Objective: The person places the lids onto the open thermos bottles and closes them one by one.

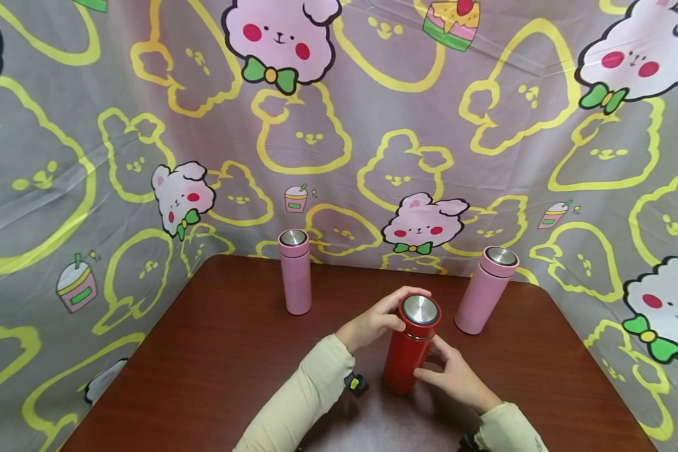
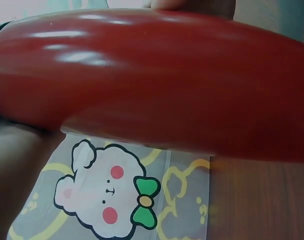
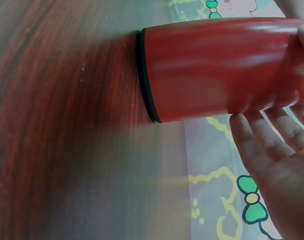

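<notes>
Nearest the viewer, two pale sleeves (image 1: 299,395) enter from the lower edge, a small dark device (image 1: 356,383) at the left cuff. The right hand (image 1: 454,376) holds the lower body of the red flask (image 1: 405,361) between thumb and fingers; the right wrist view shows fingertips on the wall and the palm apart from it. The left hand (image 1: 375,323) grips the flask near its lid (image 1: 420,310), thumb on the near side, fingers reaching behind.

The red flask stands roughly upright at the near middle of the table (image 1: 203,364), its dark base ring (image 3: 146,75) at the tabletop; whether the base bears fully on the wood cannot be told. The wall is glossy and shows no dents, hence judged stiff, sturdy and somewhat slippery. Its weight would depend on its contents, which are hidden. A grip around the middle of the body should prove steadiest, with the other hand at the lid; being tall and narrow, it could tip if pushed high up.

The table is dark red-brown, wood-grained and faintly reflective. Beyond the hands stand two steel-topped flasks: a right pink flask (image 1: 486,292), the nearer, and a left pink flask (image 1: 297,276) towards the back edge. Farthest, a grey cloth (image 1: 328,188) printed with rabbits and yellow outlines encloses the back and sides.
</notes>
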`<state>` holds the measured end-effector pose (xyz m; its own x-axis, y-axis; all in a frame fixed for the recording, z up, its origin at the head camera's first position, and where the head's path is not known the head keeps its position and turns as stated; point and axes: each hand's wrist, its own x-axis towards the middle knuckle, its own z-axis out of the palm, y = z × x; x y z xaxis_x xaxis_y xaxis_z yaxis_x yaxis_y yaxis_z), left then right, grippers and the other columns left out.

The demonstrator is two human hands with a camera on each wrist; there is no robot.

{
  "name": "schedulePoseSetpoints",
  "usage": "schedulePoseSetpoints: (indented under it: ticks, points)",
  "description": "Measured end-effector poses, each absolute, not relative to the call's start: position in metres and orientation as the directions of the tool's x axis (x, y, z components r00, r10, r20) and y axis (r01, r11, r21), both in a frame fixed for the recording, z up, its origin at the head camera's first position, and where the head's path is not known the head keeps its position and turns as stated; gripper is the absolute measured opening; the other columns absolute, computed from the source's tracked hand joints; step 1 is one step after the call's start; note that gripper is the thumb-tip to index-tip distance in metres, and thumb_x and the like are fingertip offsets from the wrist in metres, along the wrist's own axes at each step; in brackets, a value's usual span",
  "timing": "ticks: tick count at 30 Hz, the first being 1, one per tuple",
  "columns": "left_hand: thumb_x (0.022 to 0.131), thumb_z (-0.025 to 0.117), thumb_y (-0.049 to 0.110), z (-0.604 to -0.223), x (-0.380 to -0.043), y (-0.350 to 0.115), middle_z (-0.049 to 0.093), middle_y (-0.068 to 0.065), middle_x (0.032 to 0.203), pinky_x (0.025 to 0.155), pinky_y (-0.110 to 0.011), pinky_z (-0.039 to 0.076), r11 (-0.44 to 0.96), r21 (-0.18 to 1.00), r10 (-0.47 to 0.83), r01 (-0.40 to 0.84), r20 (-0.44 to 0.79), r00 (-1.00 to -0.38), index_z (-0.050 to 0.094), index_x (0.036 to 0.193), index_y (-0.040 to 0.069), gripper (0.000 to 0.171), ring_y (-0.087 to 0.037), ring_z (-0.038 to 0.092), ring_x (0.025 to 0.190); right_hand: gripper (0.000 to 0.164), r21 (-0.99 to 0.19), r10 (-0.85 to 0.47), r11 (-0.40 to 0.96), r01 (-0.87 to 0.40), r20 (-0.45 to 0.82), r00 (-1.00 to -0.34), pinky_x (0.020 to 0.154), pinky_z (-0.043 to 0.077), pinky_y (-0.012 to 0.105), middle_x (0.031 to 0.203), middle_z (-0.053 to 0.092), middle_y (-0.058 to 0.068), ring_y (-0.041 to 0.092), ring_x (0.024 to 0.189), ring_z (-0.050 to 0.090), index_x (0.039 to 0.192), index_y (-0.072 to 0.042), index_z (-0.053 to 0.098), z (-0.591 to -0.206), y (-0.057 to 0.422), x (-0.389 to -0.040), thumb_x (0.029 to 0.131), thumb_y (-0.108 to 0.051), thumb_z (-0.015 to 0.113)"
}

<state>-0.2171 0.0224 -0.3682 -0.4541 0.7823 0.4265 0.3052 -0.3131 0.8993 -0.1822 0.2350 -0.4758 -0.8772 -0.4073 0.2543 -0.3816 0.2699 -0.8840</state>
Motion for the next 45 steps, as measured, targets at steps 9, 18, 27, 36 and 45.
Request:
schedulePoseSetpoints:
  ticks: [9, 18, 27, 36, 45]
  points:
    - [0.072, 0.041, 0.006, -0.379, -0.225, 0.024, 0.041, -0.011, 0.125, 0.092, -0.036, 0.035, -0.344, 0.89, 0.779, 0.298, 0.448, -0.438, 0.024, 0.133, 0.002, 0.064, -0.016, 0.043, 0.111, 0.061, -0.877, -0.412, 0.275, -0.394, 0.262, -0.872, 0.083, 0.043, 0.033, 0.114, 0.055, 0.004, 0.021, 0.1, 0.054, 0.129, -0.018, 0.038, -0.476, 0.234, -0.183, 0.076, -0.014, 0.069]
    - [0.079, 0.054, 0.026, -0.392, -0.234, 0.023, 0.041, -0.002, 0.129, 0.093, -0.034, 0.035, -0.306, 0.904, 0.776, 0.298, 0.418, -0.472, 0.026, 0.135, 0.016, 0.064, -0.019, 0.041, 0.115, 0.062, -0.878, -0.412, 0.291, -0.38, 0.244, -0.878, 0.083, 0.043, 0.032, 0.114, 0.055, 0.003, 0.019, 0.1, 0.054, 0.129, -0.017, 0.038, -0.476, 0.232, -0.183, 0.076, -0.013, 0.068]
    - [0.079, 0.064, 0.014, -0.377, -0.223, 0.005, 0.047, -0.002, 0.124, 0.092, -0.038, 0.036, -0.186, 0.92, 0.71, 0.345, 0.368, -0.6, 0.034, 0.132, 0.012, 0.06, -0.017, 0.044, 0.112, 0.06, -0.884, -0.391, 0.279, -0.374, 0.251, -0.885, 0.083, 0.043, 0.036, 0.115, 0.054, 0.005, 0.018, 0.102, 0.053, 0.128, -0.014, 0.039, -0.476, 0.232, -0.18, 0.076, -0.01, 0.068]
    - [0.075, 0.07, 0.025, -0.382, -0.218, 0.006, 0.051, 0.007, 0.118, 0.085, -0.031, 0.042, -0.061, 0.896, 0.607, 0.44, 0.383, -0.697, 0.043, 0.126, 0.019, 0.058, -0.01, 0.05, 0.104, 0.052, -0.852, -0.378, 0.268, -0.449, 0.336, -0.863, 0.081, 0.045, 0.034, 0.112, 0.055, 0.005, 0.019, 0.1, 0.054, 0.122, -0.014, 0.043, -0.478, 0.231, -0.175, 0.077, -0.011, 0.068]
    - [0.068, 0.075, 0.027, -0.387, -0.211, 0.018, 0.051, 0.012, 0.11, 0.078, -0.024, 0.044, 0.07, 0.864, 0.523, 0.499, 0.394, -0.756, 0.045, 0.122, 0.022, 0.063, -0.006, 0.051, 0.096, 0.052, -0.885, -0.393, 0.245, -0.396, 0.283, -0.875, 0.081, 0.044, 0.037, 0.114, 0.053, 0.007, 0.02, 0.101, 0.053, 0.122, -0.012, 0.042, -0.473, 0.229, -0.174, 0.077, -0.009, 0.067]
